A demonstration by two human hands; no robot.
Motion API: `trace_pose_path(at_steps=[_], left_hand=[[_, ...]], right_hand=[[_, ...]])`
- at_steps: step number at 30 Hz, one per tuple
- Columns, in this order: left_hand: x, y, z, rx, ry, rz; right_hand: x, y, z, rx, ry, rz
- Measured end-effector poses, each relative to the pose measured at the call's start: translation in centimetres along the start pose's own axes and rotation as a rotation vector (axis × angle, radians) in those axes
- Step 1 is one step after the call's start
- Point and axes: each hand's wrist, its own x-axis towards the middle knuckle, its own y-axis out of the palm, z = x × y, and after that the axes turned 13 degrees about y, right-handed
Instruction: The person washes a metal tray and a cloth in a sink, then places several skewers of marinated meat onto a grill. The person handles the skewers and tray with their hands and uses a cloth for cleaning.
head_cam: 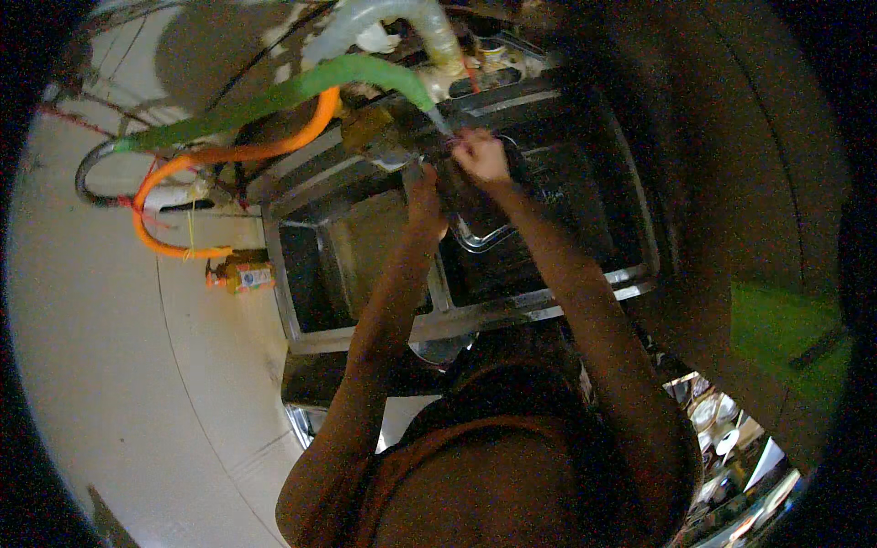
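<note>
A metal sink with two basins (pixel 445 291) lies before me. Over the right basin is a rectangular metal tray (pixel 476 241), tilted, its shiny rim catching light. My left hand (pixel 426 198) grips the tray's left side. At the mouth of a green hose (pixel 356 68), my right hand (pixel 483 159) has its fingers curled, above the tray. A pale, narrow stretch between hose and fingers may be water or a hose tip. Blur and dim light hide whether the right hand holds anything. Beyond my left hand sits a yellowish-brown object (pixel 373 133), too blurred to name.
An orange hose (pixel 240 152) loops left of the sink, near a pump bottle (pixel 248 275) with a label. A thick pale pipe (pixel 438 41) bends behind the sink. At lower right stand shiny dishes (pixel 719 425). A green object (pixel 784 335) is at far right.
</note>
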Motion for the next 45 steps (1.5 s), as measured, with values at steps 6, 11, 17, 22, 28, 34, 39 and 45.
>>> trace_pose_path(at_steps=[6, 11, 17, 22, 28, 34, 39, 45], left_hand=[[-0.9, 0.5, -2.8, 0.341, 0.122, -0.094], [5.7, 5.0, 1.1, 0.617, 0.326, 0.102], [18.1, -0.6, 10.8, 1.260, 1.169, 0.561], [10.6, -4.7, 4.3, 1.232, 0.762, 0.488], [-12.9, -10.3, -15.0, 1.266, 0.689, 0.210], [-40.1, -14.2, -24.5, 0.966, 0.685, -0.352], [-55.7, -27.0, -22.3, 1.592, 0.326, -1.177], [-55.6, -22.3, -20.2, 1.763, 0.617, -1.628]], right_hand=[[-4.0, -1.4, -10.3, -0.220, 0.554, 0.006], [-10.6, -2.7, -20.0, -0.341, 0.839, 0.124], [-15.2, -1.4, -12.9, 0.538, 0.892, 0.542], [-17.3, -7.8, -1.4, 0.486, 1.085, 0.704], [-18.1, -15.8, -4.3, 0.484, 1.212, 0.975], [-16.6, -15.0, -19.4, 0.379, 1.176, 0.799], [-17.4, -14.1, -27.2, 0.069, 1.191, 0.588], [-16.3, -18.2, -48.2, 0.057, 1.167, 0.785]])
